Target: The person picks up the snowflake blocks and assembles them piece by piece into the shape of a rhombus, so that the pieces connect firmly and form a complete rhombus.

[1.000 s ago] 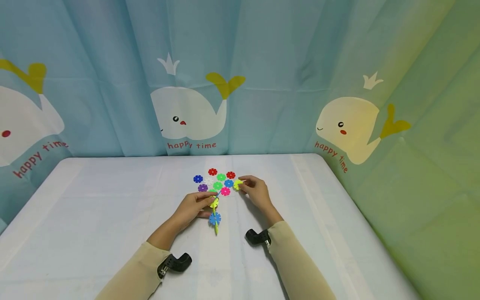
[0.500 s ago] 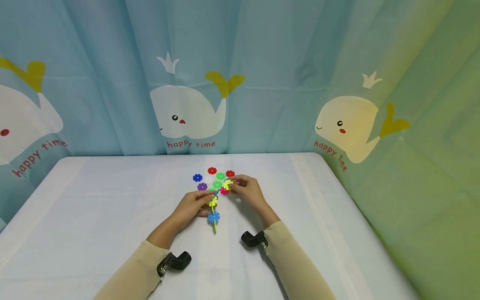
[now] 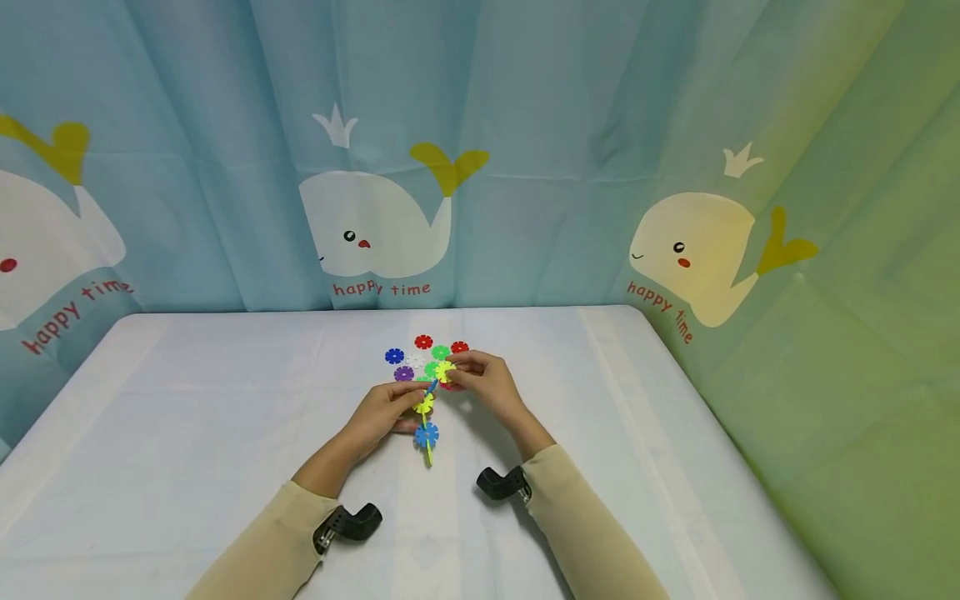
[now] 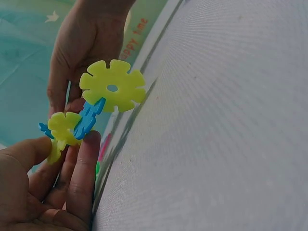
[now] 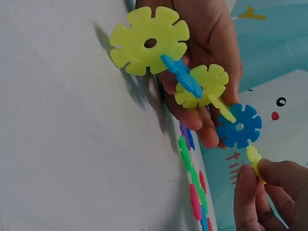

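Note:
My left hand [image 3: 382,414] grips a chain of slotted plastic flower discs between thumb and fingers. Yellow and blue discs alternate along most of it, with a large yellow disc [image 5: 149,41] at the end nearest me and a blue disc [image 5: 239,126] at the far end. In the head view, another blue disc [image 3: 427,435] hangs below the left fingers. My right hand [image 3: 487,383] pinches a separate yellow disc [image 5: 254,159] between thumb and fingertips. Its edge meets the far blue disc's rim in the right wrist view; whether the slots interlock I cannot tell.
Loose discs lie on the white-covered table [image 3: 225,433] just beyond my hands: red [image 3: 423,342], green [image 3: 440,352], dark blue [image 3: 394,356] and purple [image 3: 403,374] ones among several. A pink disc [image 5: 194,202] is partly hidden by my right hand in the head view. A curtain [image 3: 540,233] hangs behind.
My right hand has moved left with the yellow disc, from beside the loose discs to the chain's far end. The left hand and the chain have stayed nearly still.

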The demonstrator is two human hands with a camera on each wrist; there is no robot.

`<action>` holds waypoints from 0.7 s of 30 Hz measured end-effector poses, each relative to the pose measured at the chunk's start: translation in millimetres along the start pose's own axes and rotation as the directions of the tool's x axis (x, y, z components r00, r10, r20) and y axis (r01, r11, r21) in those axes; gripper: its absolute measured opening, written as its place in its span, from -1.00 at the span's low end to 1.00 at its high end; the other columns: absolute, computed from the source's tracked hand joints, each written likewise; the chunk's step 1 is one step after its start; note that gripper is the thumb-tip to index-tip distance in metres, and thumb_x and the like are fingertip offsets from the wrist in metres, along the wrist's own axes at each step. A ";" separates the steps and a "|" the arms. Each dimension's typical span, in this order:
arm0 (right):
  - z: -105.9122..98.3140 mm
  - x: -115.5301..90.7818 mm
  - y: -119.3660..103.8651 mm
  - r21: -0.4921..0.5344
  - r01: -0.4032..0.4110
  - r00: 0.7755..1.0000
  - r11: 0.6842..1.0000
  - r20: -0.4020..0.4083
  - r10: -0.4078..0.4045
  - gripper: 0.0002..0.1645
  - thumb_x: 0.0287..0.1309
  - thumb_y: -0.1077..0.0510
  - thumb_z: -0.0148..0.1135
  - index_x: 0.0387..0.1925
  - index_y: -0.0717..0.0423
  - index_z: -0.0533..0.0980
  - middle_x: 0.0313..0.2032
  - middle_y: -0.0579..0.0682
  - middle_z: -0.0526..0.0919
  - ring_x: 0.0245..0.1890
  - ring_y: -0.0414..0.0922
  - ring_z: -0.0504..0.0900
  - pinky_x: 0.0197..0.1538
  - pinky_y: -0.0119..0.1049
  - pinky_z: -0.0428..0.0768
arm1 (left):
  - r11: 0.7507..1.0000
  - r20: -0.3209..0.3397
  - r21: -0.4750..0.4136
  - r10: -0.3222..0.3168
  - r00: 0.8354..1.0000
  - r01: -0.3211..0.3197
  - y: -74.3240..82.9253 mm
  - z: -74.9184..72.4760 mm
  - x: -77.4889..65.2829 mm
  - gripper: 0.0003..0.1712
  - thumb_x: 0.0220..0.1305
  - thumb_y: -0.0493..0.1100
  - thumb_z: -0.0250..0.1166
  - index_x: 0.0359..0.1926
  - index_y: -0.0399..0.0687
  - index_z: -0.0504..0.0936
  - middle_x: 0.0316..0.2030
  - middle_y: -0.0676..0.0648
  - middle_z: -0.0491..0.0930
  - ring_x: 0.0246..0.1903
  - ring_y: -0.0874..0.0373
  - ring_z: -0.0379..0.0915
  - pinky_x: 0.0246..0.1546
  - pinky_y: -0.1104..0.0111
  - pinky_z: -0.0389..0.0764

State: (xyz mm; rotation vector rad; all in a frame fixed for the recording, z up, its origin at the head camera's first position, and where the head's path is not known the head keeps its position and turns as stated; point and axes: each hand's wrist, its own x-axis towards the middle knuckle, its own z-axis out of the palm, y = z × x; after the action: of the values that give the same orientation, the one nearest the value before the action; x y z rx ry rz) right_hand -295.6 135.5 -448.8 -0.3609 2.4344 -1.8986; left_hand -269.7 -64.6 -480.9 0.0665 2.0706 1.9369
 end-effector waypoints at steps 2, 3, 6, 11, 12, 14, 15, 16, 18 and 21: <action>1.1 -0.1 0.1 -0.003 -0.003 1.000 1.000 -0.002 0.003 -0.71 0.20 0.34 0.29 -0.03 0.36 0.61 -0.27 0.21 0.71 -0.37 -0.20 0.71 -0.18 -0.27 0.71 | 1.000 0.003 -0.001 -0.003 1.000 0.003 -0.2 0.0 0.4 -0.59 0.45 -0.10 0.18 0.23 -0.14 0.57 -0.04 -0.14 0.62 -0.34 0.28 0.59 -0.39 0.48 0.66; 1.5 -0.2 0.2 -0.006 -0.004 1.000 1.000 -0.003 0.004 -0.71 0.20 0.34 0.29 -0.03 0.35 0.61 -0.27 0.20 0.71 -0.38 -0.22 0.70 -0.18 -0.28 0.71 | 1.000 0.006 -0.001 -0.002 1.000 0.002 -0.2 -0.1 0.3 -0.58 0.45 -0.10 0.18 0.23 -0.14 0.57 -0.05 -0.14 0.63 -0.35 0.28 0.59 -0.39 0.48 0.66; 2.5 0.4 1.6 -0.006 -0.006 1.000 1.000 -0.005 0.006 -0.71 0.19 0.35 0.29 -0.04 0.35 0.61 -0.28 0.18 0.71 -0.39 -0.24 0.69 -0.19 -0.30 0.71 | 1.000 0.020 -0.007 0.005 1.000 -0.005 -0.5 -0.7 0.3 -0.54 0.44 -0.05 0.19 0.24 -0.18 0.55 -0.08 -0.13 0.64 -0.34 0.27 0.60 -0.37 0.47 0.67; 3.6 0.6 1.9 0.008 -0.011 1.000 1.000 0.007 0.011 -0.70 0.19 0.34 0.29 -0.03 0.38 0.60 -0.28 0.19 0.71 -0.39 -0.25 0.68 -0.19 -0.30 0.71 | 1.000 0.051 -0.017 0.022 0.998 -0.021 -0.4 -1.8 -0.4 -0.46 0.41 0.01 0.21 0.25 -0.24 0.52 -0.02 -0.17 0.65 -0.28 0.26 0.60 -0.33 0.45 0.68; 3.9 0.5 1.6 0.012 -0.014 1.000 1.000 0.011 0.014 -0.70 0.20 0.34 0.29 -0.03 0.38 0.60 -0.27 0.20 0.71 -0.39 -0.25 0.69 -0.18 -0.29 0.71 | 1.000 0.057 -0.016 0.026 0.998 -0.025 -0.3 -2.1 -0.7 -0.45 0.41 0.02 0.21 0.26 -0.24 0.51 0.01 -0.18 0.65 -0.26 0.25 0.59 -0.32 0.45 0.68; 4.4 0.3 1.2 0.019 -0.020 1.000 1.000 0.016 0.019 -0.69 0.20 0.34 0.30 -0.02 0.38 0.59 -0.25 0.22 0.71 -0.37 -0.23 0.70 -0.16 -0.26 0.71 | 0.999 0.069 -0.018 0.030 0.997 -0.029 -0.1 -2.4 -1.3 -0.45 0.41 0.01 0.21 0.27 -0.25 0.50 0.08 -0.20 0.62 -0.24 0.25 0.59 -0.30 0.43 0.69; 4.6 0.2 0.9 0.023 -0.020 1.000 1.000 0.019 0.020 -0.68 0.20 0.33 0.30 -0.01 0.38 0.59 -0.24 0.24 0.71 -0.36 -0.22 0.70 -0.15 -0.24 0.71 | 0.999 0.073 -0.017 0.032 0.997 -0.031 -0.1 -2.5 -1.6 -0.45 0.41 0.01 0.21 0.27 -0.24 0.49 0.11 -0.20 0.61 -0.23 0.25 0.59 -0.30 0.43 0.69; 4.8 0.1 1.1 0.024 -0.020 1.000 1.000 0.019 0.019 -0.68 0.21 0.33 0.30 0.00 0.38 0.59 -0.22 0.26 0.71 -0.35 -0.20 0.71 -0.13 -0.22 0.71 | 0.999 0.077 -0.016 0.034 0.996 -0.033 -0.1 -2.7 -1.9 -0.45 0.42 0.00 0.21 0.28 -0.24 0.49 0.13 -0.21 0.60 -0.22 0.25 0.58 -0.29 0.42 0.69; 5.2 0.1 1.1 0.033 -0.020 1.000 0.999 0.023 0.019 -0.66 0.21 0.33 0.30 0.01 0.39 0.58 -0.19 0.30 0.70 -0.33 -0.17 0.72 -0.11 -0.19 0.71 | 0.999 0.081 -0.012 0.036 0.996 -0.035 -0.2 -3.0 -2.2 -0.45 0.42 0.00 0.21 0.28 -0.24 0.49 0.15 -0.21 0.59 -0.22 0.25 0.57 -0.28 0.41 0.69; 5.9 -0.2 0.6 0.044 -0.020 0.999 0.999 0.032 0.018 -0.66 0.22 0.33 0.28 0.02 0.41 0.57 -0.16 0.33 0.69 -0.32 -0.17 0.73 -0.11 -0.20 0.71 | 0.999 0.081 -0.009 0.036 0.996 -0.036 -0.3 -3.1 -2.4 -0.46 0.42 0.00 0.21 0.28 -0.23 0.49 0.15 -0.21 0.59 -0.22 0.24 0.57 -0.26 0.40 0.69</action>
State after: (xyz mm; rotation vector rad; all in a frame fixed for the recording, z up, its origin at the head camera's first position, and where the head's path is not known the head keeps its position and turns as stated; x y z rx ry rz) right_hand -294.6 130.1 -450.9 -0.3617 2.3628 -1.9209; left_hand -268.1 -68.2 -480.7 0.1793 2.0224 1.9298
